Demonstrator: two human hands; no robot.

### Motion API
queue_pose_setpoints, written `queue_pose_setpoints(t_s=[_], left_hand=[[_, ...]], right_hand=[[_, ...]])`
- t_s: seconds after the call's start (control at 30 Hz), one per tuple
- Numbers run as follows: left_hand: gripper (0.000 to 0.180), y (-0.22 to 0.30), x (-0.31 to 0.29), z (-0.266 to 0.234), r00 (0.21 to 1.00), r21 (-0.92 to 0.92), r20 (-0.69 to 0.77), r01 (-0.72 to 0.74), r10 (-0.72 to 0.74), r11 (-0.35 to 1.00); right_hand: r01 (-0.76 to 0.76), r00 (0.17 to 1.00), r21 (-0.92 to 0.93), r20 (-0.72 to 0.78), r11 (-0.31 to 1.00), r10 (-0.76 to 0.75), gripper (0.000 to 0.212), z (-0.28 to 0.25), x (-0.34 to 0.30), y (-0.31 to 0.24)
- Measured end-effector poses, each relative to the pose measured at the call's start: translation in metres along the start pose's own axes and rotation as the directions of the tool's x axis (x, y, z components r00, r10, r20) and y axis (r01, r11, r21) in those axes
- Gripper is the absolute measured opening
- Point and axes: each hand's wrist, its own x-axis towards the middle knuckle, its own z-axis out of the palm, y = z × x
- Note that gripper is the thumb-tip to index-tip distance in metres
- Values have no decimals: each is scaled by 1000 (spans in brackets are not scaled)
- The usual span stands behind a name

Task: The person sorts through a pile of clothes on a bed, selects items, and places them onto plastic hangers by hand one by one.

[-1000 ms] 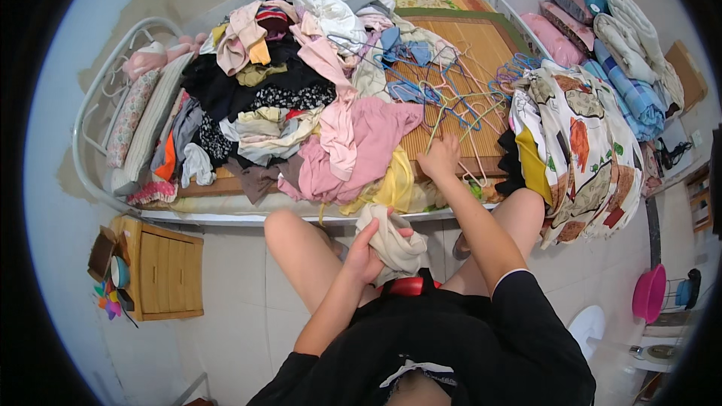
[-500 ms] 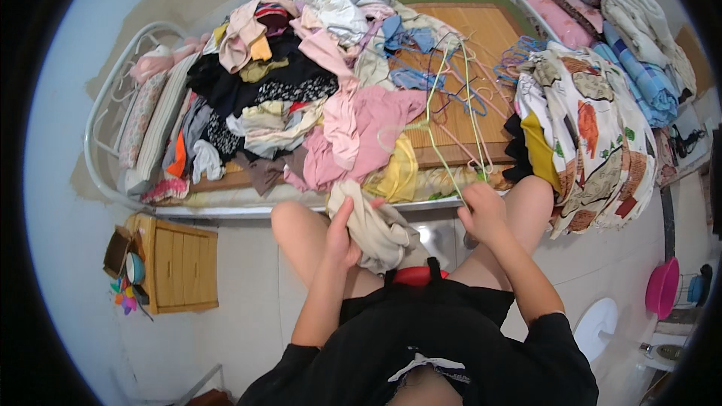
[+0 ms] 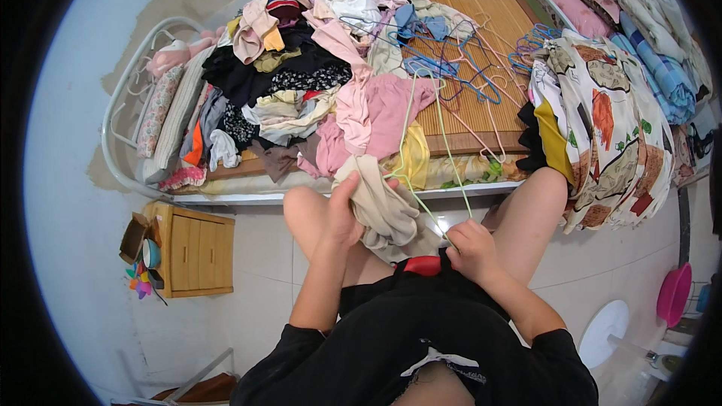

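Observation:
A crumpled beige garment [image 3: 382, 207] hangs from my left hand [image 3: 342, 214], whose thumb and fingers are closed on it over my lap. My right hand [image 3: 472, 248] is closed round one end of a light green wire clothes hanger [image 3: 457, 169]. The hanger slants away from me toward the bed, its hook side close to the garment. Just beyond lie a dusty pink garment [image 3: 391, 109] and a yellow cloth [image 3: 416, 152] at the bed's near edge. Farther right, several loose hangers [image 3: 474, 68] in blue, pink and purple lie tangled on the bamboo mat [image 3: 492, 30].
A large heap of mixed clothes [image 3: 301, 68] covers the bed's left half. Patterned clothes [image 3: 602, 128] are stacked at its right end. The white bed rail [image 3: 248, 198] runs before my knees. A wooden cabinet [image 3: 197, 248] stands at left, a pink basin [image 3: 673, 293] at right.
My right hand has drawn the green hanger down and slightly left, toward my lap. The hanger now lies nearer the beige garment, which my left hand still holds.

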Motion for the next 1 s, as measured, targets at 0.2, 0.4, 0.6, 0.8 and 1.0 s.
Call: queue_pose_setpoints(t_s=[0.2, 0.4, 0.6, 0.8, 1.0], left_hand=[[34, 1, -1, 4, 1000, -113, -27, -4, 1, 994], [31, -13, -3, 17, 997, 224, -35, -66, 75, 972], [37, -20, 0, 32, 969, 602, 247, -170, 21, 780], [31, 22, -3, 39, 924, 715, 239, -376, 299, 589], [35, 16, 14, 3, 993, 418, -8, -106, 120, 902]], right_hand=[[-32, 999, -7, 22, 999, 33, 14, 8, 9, -4], [-27, 986, 129, -162, 991, 48, 16, -12, 55, -8], [-556, 827, 743, 454, 372, 331, 24, -6, 118, -7], [-264, 914, 953, 296, -149, 276, 27, -43, 144, 18], [-158, 873, 772, 400, -615, 278, 55, -41, 98, 51]])
